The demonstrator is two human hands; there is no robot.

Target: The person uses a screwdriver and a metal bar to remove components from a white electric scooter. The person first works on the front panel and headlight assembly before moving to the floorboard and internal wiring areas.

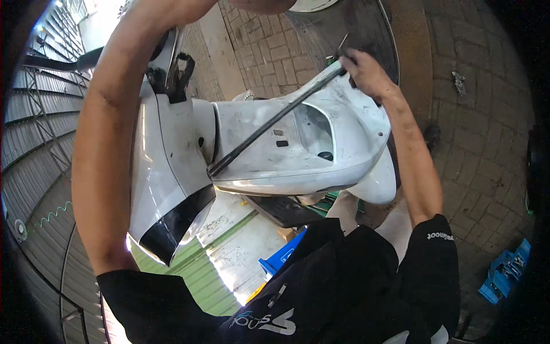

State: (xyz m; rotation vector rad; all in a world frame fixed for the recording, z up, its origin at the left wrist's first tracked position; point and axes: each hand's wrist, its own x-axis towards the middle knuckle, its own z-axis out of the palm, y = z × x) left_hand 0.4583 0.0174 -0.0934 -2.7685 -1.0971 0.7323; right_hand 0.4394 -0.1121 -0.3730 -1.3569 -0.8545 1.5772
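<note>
White scooter bodywork (258, 126) with scuffs and a scooped recess lies across the middle of the head view. Over it, at a slant, runs a long dark bar (275, 121). Its upper end meets my right hand (368, 74), whose fingers are curled round that end at the corner of the bodywork. A thin metal rod (344, 41) sticks up beside those fingers; what it belongs to is hidden. My left arm reaches up along the scooter's front panel (163, 143). Only part of my left hand (192, 8) shows at the top edge, and its fingers are cut off.
A black handlebar grip (86, 59) juts out at the upper left. Behind my right hand is a dark round-edged surface (366, 28). Brick paving (470, 166) spreads to the right, with a blue object (504, 272) on it. A blue bin (281, 257) stands below the scooter.
</note>
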